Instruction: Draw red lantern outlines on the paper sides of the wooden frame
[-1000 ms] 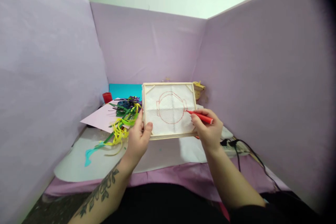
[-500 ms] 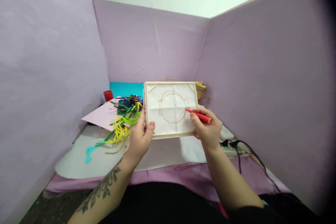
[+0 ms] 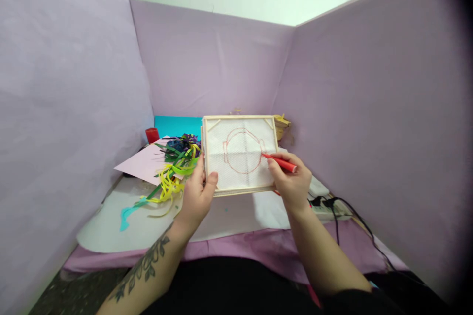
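Note:
My left hand (image 3: 197,191) grips the lower left corner of a wooden frame (image 3: 243,191), thumb in front and fingers behind. White mesh fabric (image 3: 236,182) fills the frame, which is tilted up toward me above the table. On the fabric, red lines form a circle with an arc over its top and small shapes at both sides, like a head with headphones. My right hand (image 3: 293,179) is closed around a red marker (image 3: 284,163). The marker's tip is at the small shape on the drawing's right side.
Left of the frame lie tangled paper strips (image 3: 172,182) and a pink sheet (image 3: 142,162). A red cylinder (image 3: 152,134) and a blue sheet (image 3: 177,125) are behind. A power strip (image 3: 332,211) with black cables (image 3: 364,226) sits at right. Lilac partitions (image 3: 218,59) enclose three sides.
Almost nothing differs. The frame, both hands and the marker keep nearly the same places, and the view has shifted very slightly.

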Available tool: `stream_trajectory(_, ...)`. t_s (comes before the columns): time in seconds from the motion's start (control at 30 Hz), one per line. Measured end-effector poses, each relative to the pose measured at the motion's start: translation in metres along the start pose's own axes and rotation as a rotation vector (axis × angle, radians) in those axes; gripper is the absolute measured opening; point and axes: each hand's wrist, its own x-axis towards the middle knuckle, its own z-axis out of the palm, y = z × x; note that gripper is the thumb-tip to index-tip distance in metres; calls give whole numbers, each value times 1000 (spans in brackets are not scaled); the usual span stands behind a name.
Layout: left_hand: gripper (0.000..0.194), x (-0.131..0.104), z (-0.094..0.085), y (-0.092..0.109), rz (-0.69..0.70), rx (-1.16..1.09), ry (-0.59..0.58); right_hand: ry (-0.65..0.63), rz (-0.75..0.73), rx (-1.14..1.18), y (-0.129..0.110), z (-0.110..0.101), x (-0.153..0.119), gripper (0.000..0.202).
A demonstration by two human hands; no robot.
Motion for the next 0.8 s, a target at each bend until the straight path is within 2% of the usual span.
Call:
stream_trajectory(0.17, 68, 0, 0, -1, 2, -7, 0, 26, -3, 13, -1, 0, 0, 14)
stream_trajectory(0.53, 68, -1, -1, 6, 16, 34, 11, -4, -37, -8, -1, 1, 0, 15)
stream_trajectory(0.8, 67, -1, 0, 4, 14, 31, 9, -21, -61, -14, -3, 0, 0, 12)
